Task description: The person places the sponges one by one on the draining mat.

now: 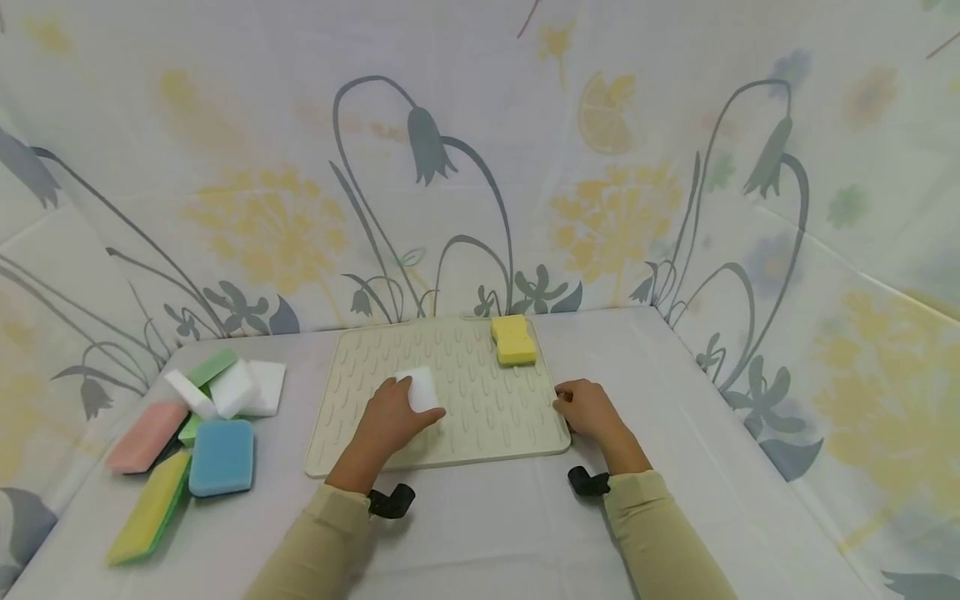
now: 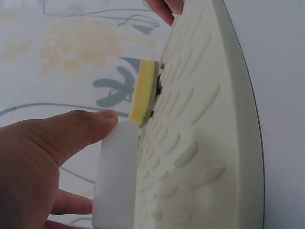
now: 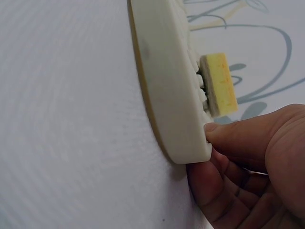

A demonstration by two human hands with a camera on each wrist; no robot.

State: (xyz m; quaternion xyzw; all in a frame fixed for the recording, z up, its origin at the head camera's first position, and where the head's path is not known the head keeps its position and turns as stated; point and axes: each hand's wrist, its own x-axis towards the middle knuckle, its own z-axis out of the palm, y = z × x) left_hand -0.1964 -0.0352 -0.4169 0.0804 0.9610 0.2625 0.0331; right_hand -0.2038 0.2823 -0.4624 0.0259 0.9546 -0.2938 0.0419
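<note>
Overall, a floral-patterned backdrop stands behind and beside the bench, which has a pale covering. A cream mat with raised, elongated ridges lies flat at the centre. Left of the mat, and apart from it, is a loose cluster: a yellow-and-green sponge nearest the front, a pink sponge, a blue sponge, white pieces and green pieces. Hands: the right hand pinches the right edge of the mat near its front corner—thumb above, fingers below; the left hand grasps a white block between thumb and fingers. A yellow sponge, waisted, rests on the far right part of the mat. The white block is at the mat's left-centre area—contact with the ridges cannot be confirmed.
</note>
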